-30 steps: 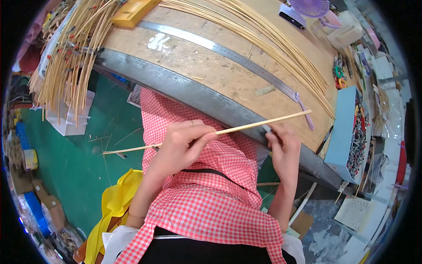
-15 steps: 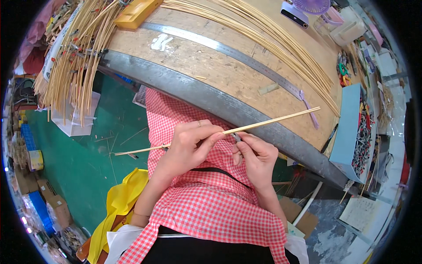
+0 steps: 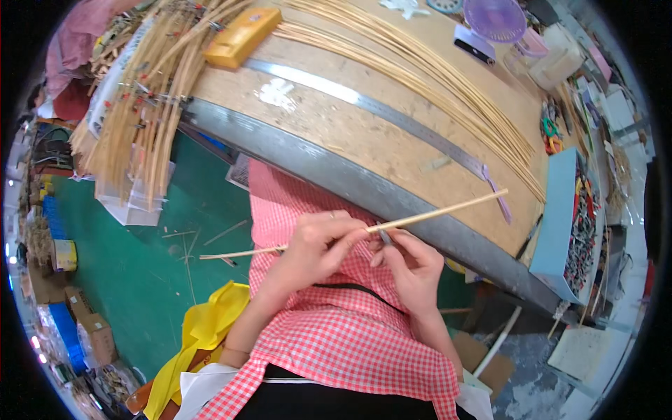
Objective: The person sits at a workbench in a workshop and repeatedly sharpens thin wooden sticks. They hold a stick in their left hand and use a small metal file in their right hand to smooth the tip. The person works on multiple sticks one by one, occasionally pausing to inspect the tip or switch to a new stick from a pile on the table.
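Thin bamboo strips (image 3: 448,210), laid together lengthwise, cross above my lap at a slant. My left hand (image 3: 323,248) is closed round their middle, with the tail end sticking out to the left. Close beside it, my right hand (image 3: 414,269) pinches a narrow grey strip (image 3: 384,236), which touches the bamboo between my two hands. What the grey strip is made of cannot be made out. The far end of the bamboo reaches over the table edge. Behind the hands lies my red-and-white checked apron (image 3: 350,318).
The wooden table (image 3: 329,105) has a dark metal edge (image 3: 294,147). On it lie a long steel ruler (image 3: 392,108), long bamboo strips (image 3: 448,77) and a yellow block (image 3: 241,38). Clipped bamboo bundles (image 3: 147,119) hang at left. A blue box (image 3: 553,231) of clips stands right.
My right hand has brought the grey strip up against the bamboo. My left hand keeps its grip. The whole view has shifted, so the table sits slightly lower and further right.
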A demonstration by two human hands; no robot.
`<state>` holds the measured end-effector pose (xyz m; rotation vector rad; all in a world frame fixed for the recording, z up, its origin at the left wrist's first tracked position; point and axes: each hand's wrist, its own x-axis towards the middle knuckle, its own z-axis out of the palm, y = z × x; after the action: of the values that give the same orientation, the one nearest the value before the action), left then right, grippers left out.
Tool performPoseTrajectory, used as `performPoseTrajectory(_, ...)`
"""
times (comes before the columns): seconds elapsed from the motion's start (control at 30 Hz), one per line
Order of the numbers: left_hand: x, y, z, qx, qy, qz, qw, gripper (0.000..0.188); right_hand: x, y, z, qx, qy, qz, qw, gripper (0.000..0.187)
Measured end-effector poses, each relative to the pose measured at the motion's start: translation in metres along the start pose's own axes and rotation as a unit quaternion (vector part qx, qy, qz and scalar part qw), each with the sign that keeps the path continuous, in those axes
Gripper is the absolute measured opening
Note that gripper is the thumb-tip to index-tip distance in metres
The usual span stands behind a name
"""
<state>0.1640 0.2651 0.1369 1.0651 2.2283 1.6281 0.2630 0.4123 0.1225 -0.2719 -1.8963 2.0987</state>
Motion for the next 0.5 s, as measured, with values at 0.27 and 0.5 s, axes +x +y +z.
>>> performPoseTrajectory(0.27, 0.000, 0.005, -0.003, -0.022, -0.134, -0.008, 0.991, 0.017, 0.007, -0.010, -0.016, 0.086, 0.046, -0.066, 0.993, 0.010)
performPoseTrajectory(0.5, -0.012, 0.117, -0.086, -0.041, 0.126, 0.232, 0.964, 0.034, 0.009, -0.013, -0.029, 0.147, 0.114, -0.041, 0.982, 0.012)
